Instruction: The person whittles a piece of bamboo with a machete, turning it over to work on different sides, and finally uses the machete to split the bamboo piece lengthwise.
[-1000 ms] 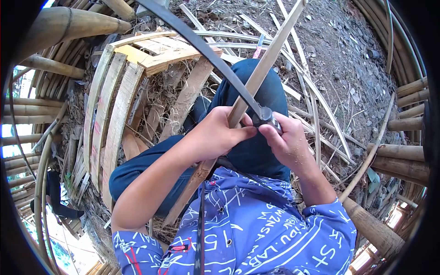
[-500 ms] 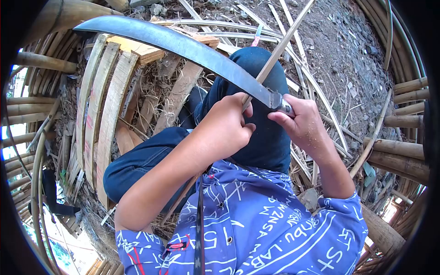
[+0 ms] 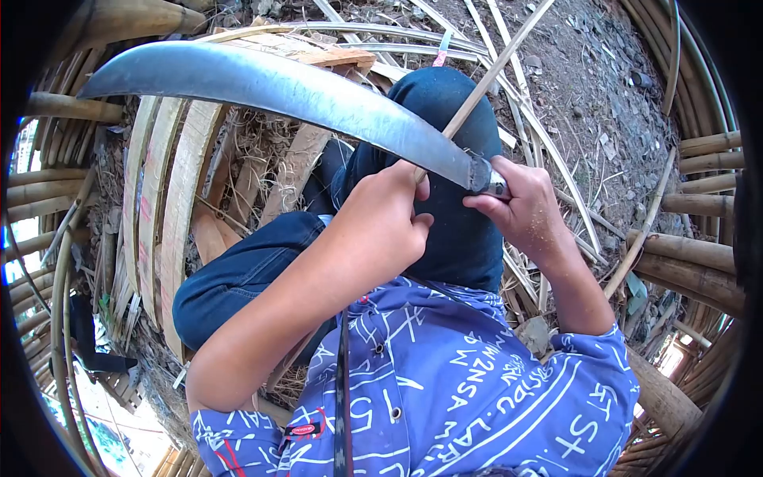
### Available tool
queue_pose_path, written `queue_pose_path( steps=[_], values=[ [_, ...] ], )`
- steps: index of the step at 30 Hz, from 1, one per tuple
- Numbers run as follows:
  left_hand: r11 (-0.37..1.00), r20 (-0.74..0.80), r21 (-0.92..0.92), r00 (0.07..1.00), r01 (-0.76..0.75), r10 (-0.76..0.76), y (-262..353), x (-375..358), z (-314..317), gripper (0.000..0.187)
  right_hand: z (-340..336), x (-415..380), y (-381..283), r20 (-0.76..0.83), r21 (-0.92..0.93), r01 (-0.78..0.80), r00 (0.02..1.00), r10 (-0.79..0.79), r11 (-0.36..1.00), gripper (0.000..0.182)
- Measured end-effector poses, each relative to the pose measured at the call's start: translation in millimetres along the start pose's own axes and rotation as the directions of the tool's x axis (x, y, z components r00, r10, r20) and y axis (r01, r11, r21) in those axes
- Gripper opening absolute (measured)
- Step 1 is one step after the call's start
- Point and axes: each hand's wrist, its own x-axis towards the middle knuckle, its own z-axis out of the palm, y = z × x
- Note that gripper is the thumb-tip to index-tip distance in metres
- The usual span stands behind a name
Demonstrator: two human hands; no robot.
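Currently, your right hand (image 3: 520,203) is closed around the short handle (image 3: 495,188) of a machete (image 3: 294,95), with your thumb along its near side. The broad, curved blade sweeps away to your left, its tip far out over the slatted wooden frame (image 3: 187,195). Your left hand (image 3: 385,219) is curled tight on a split-bamboo strip (image 3: 494,74), which slants up and away to the right past your jeans-clad knee (image 3: 437,95). Near the handle, the blade passes in front of that strip, just beyond your left knuckles; whether the two touch, you cannot tell. More pale strips (image 3: 552,141) lie crossed on the dirt ground (image 3: 580,87) to the right of your knee.
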Motion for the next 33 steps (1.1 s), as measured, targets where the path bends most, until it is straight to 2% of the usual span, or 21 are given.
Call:
queue_pose_path(
  steps=[2,4,6,8,10,12,14,16,18,21,22,24,25,27,28,29,30,31,32,33],
  values=[
    [1.000,-0.015,0.010,1.000,-0.028,0.028,-0.9,-1.1,1.3,0.020,0.5,-0.6,-0.1,0.008,0.022,-0.008,1.000,0.008,1.000,0.049],
    [0.998,-0.032,0.020,0.998,-0.057,0.057,-0.7,-5.5,-1.2,0.020,1.4,-1.5,3.3,-0.037,-0.085,0.023,0.999,-0.027,0.996,0.047],
    [0.988,0.122,-0.120,0.989,0.100,-0.085,-2.3,-21.9,-10.8,0.021,-4.0,5.8,39.1,-0.236,-0.015,-0.125,0.965,0.118,0.992,0.047],
    [0.975,0.162,-0.168,0.980,0.145,-0.117,-8.1,-35.6,-13.8,0.021,-33.7,10.2,78.7,-0.250,0.105,-0.473,0.839,0.483,0.875,0.053],
    [0.957,0.184,-0.231,0.973,0.179,-0.138,-16.2,-40.1,-14.8,0.022,-47.8,0.0,109.6,-0.316,0.109,-0.496,0.804,0.503,0.861,0.058],
    [0.965,0.136,-0.243,0.989,0.096,-0.064,-27.2,-36.5,-11.5,0.021,-37.4,-9.6,113.5,-0.330,0.280,-0.469,0.772,0.543,0.837,0.056],
    [0.960,0.171,-0.247,0.981,0.130,-0.089,-22.8,-32.8,-10.0,0.023,-21.2,-16.0,99.5,-0.259,0.454,-0.473,0.741,0.620,0.755,0.051],
    [0.957,0.206,-0.239,0.972,0.166,-0.117,-13.4,-27.8,-9.7,0.025,-9.0,-22.8,68.8,-0.200,0.603,-0.402,0.760,0.618,0.689,0.050],
    [0.930,0.232,-0.267,0.954,0.251,-0.191,-2.8,-21.5,-12.5,0.025,3.4,-30.5,46.3,-0.144,0.664,-0.343,0.814,0.563,0.665,0.048],
    [0.960,0.222,-0.200,0.963,0.196,-0.151,3.7,-12.0,-11.3,0.026,6.6,-35.3,18.7,-0.039,0.603,-0.344,0.888,0.458,0.719,0.040],
    [0.963,0.228,-0.190,0.962,0.194,-0.149,2.9,-10.9,-8.5,0.026,6.1,-32.7,15.2,-0.081,0.505,-0.257,0.937,0.341,0.824,0.038],
    [0.994,0.181,-0.078,0.981,0.081,-0.066,-1.3,-10.3,-1.8,0.027,-3.3,-21.6,-0.4,-0.002,0.390,-0.239,0.966,0.260,0.890,0.039],
    [0.994,0.186,-0.072,0.981,0.077,-0.062,-0.3,-11.6,-0.8,0.027,-7.6,-18.2,0.9,-0.008,0.392,-0.240,0.964,0.265,0.888,0.039],
    [0.991,0.122,-0.073,0.988,0.109,-0.099,0.4,-16.6,2.2,0.024,-15.2,-8.9,9.6,-0.026,0.186,-0.148,0.988,0.155,0.971,0.040],
    [0.991,0.124,-0.077,0.987,0.113,-0.103,-0.7,-20.2,3.1,0.024,-16.2,-6.4,23.1,-0.047,0.096,-0.173,0.983,0.178,0.980,0.038],
    [0.995,0.089,-0.009,0.991,0.098,-0.097,-2.1,-24.1,3.2,0.023,-21.3,-2.5,23.0,-0.118,0.196,-0.229,0.960,0.255,0.953,0.038],
    [0.995,0.050,0.062,0.995,0.079,-0.082,-3.2,-26.5,1.8,0.022,-24.3,0.2,43.5,-0.186,0.129,-0.296,0.930,0.316,0.947,0.037],
    [0.995,0.049,0.060,0.996,0.077,-0.080,-3.1,-30.6,-0.6,0.022,-34.0,0.9,63.1,-0.186,0.145,-0.353,0.908,0.376,0.924,0.041],
    [0.992,0.054,0.088,0.994,0.090,-0.095,-2.2,-36.5,-3.3,0.021,-39.3,1.3,85.8,-0.259,0.072,-0.386,0.883,0.391,0.920,0.048],
    [0.988,0.058,0.114,0.992,0.103,-0.110,-2.1,-40.0,-4.4,0.021,-46.9,-6.1,95.0,-0.254,0.162,-0.425,0.854,0.454,0.890,0.052]
  ],
)
